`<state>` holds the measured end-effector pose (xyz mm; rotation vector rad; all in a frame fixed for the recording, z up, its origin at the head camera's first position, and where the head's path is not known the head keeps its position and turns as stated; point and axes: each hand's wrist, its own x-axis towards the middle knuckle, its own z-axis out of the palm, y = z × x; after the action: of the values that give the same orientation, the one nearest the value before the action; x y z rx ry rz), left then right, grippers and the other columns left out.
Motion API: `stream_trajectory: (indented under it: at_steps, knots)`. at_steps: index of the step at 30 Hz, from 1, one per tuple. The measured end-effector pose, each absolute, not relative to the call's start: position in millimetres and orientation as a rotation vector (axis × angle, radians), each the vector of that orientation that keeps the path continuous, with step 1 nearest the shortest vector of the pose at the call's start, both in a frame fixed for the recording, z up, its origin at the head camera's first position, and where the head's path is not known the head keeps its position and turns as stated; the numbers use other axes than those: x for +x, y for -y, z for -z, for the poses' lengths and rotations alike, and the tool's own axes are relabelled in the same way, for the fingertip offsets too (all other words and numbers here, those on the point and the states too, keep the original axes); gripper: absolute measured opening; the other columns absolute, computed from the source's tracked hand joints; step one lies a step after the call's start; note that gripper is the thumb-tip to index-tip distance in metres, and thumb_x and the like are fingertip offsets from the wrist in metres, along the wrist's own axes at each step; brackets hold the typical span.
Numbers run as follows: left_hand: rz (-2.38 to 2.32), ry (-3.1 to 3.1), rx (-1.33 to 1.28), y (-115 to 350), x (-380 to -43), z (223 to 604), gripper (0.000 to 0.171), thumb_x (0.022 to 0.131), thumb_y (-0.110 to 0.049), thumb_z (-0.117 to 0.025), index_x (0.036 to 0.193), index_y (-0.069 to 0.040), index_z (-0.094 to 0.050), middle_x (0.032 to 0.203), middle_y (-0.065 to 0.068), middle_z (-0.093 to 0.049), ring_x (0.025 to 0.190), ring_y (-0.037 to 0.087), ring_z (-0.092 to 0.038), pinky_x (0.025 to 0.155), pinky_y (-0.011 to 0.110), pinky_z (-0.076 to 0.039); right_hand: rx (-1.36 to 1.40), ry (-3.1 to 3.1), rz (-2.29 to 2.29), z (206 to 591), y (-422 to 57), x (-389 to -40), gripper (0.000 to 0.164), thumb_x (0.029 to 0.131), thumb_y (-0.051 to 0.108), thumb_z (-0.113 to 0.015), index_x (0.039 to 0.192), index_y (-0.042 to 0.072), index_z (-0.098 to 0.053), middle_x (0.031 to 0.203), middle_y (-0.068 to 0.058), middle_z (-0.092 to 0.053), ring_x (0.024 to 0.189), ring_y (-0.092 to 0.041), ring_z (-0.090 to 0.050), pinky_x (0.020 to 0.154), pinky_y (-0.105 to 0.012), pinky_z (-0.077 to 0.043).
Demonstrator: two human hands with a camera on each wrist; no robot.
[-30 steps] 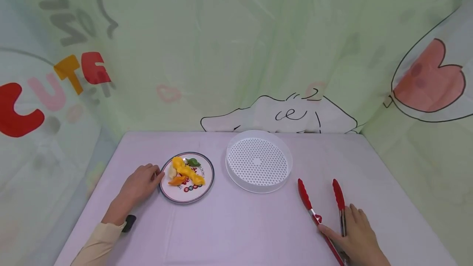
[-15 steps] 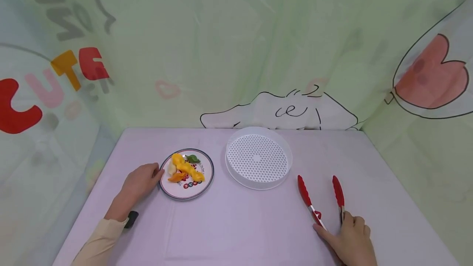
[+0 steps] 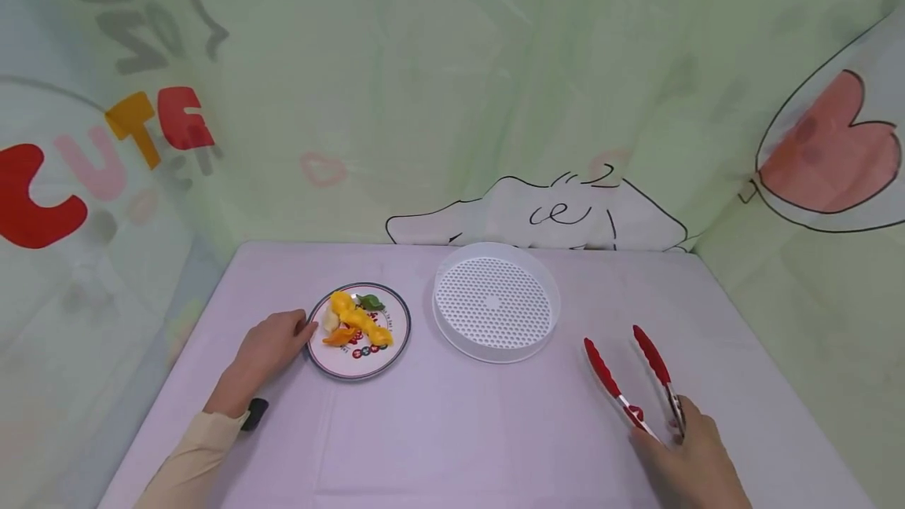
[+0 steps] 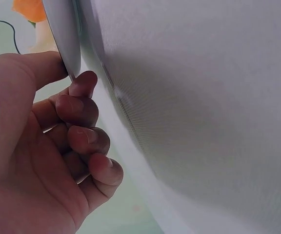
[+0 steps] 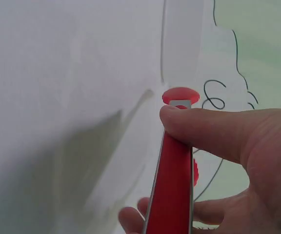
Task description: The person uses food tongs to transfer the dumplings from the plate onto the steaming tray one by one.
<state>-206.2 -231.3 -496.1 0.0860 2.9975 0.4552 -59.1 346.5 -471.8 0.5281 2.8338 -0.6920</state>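
Note:
My left hand (image 3: 269,352) pinches the left rim of a round white plate (image 3: 385,360) with a dark border. In the left wrist view, the thumb is on one side of the plate's edge (image 4: 65,29) and curled fingers (image 4: 82,107) are on the other. On the plate lie a lumpy yellow piece (image 3: 358,320), a green leaf-like piece (image 3: 370,302), an orange piece (image 3: 340,336) and a whitish one. My right hand (image 3: 693,454) grips red-tipped metal tongs (image 3: 601,368) between thumb and fingers, their arms spread apart. The thumb presses the red handle (image 5: 172,180) in the right wrist view.
A round white tray with a perforated base (image 3: 492,309) and raised wall stands at the back middle of the table, between plate and tongs. Printed fabric walls (image 3: 353,100) enclose the back and both sides of the lilac tablecloth (image 3: 438,430).
The tongs have swung, their tips shifting a little, and the right hand has changed its grip on the handles. The left hand stays at the plate's rim.

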Motion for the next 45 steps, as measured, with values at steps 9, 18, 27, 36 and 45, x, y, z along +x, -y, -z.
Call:
stream_trajectory:
  at_steps: [9,18,27,36,45]
  knots:
    - [-0.453,-2.99,0.083,230.2,-205.6,492.1,0.026,0.091,-0.033,-0.056,0.078,-0.01,-0.051,0.063,0.002,-0.045,0.058,0.015,-0.043,0.051,0.027,-0.032,0.309,-2.998,0.68,465.4,-353.3,-56.3,0.074,0.08,0.055,-0.06,0.128,0.005,-0.035,0.089,-0.012,-0.054,0.062,-0.012,-0.046,0.052,-0.026,-0.035]
    - [-0.469,-2.986,0.064,228.7,-204.9,490.5,0.027,0.09,-0.034,-0.056,0.079,-0.01,-0.052,0.062,0.002,-0.046,0.057,0.015,-0.044,0.051,0.026,-0.033,0.109,-3.211,0.68,439.7,-336.6,-60.9,0.059,0.08,0.048,-0.065,0.122,0.011,-0.046,0.081,-0.002,-0.057,0.057,-0.001,-0.039,0.051,-0.022,-0.028]
    - [-0.472,-2.975,0.026,229.1,-206.7,492.9,0.027,0.09,-0.036,-0.056,0.081,-0.01,-0.053,0.064,0.002,-0.048,0.059,0.016,-0.045,0.052,0.026,-0.035,-0.078,-3.231,0.523,415.5,-312.8,-82.0,0.067,0.077,0.059,-0.061,0.125,0.014,-0.046,0.086,0.002,-0.056,0.058,-0.003,-0.04,0.046,-0.022,-0.031]
    - [-0.471,-2.981,0.035,229.6,-208.4,496.2,0.027,0.09,-0.036,-0.056,0.081,-0.01,-0.053,0.062,0.002,-0.047,0.058,0.016,-0.045,0.051,0.026,-0.035,-0.287,-3.208,0.482,397.2,-283.5,-98.1,0.072,0.078,0.063,-0.056,0.129,0.014,-0.044,0.09,0.004,-0.055,0.058,-0.003,-0.041,0.045,-0.021,-0.033]
    - [-0.472,-2.978,0.033,230.0,-209.1,496.8,0.027,0.09,-0.036,-0.056,0.082,-0.01,-0.053,0.062,0.002,-0.048,0.058,0.016,-0.046,0.051,0.026,-0.035,-0.412,-3.175,0.453,392.4,-254.7,-111.2,0.078,0.076,0.07,-0.049,0.132,0.016,-0.043,0.09,0.006,-0.056,0.059,-0.004,-0.043,0.045,-0.019,-0.036]
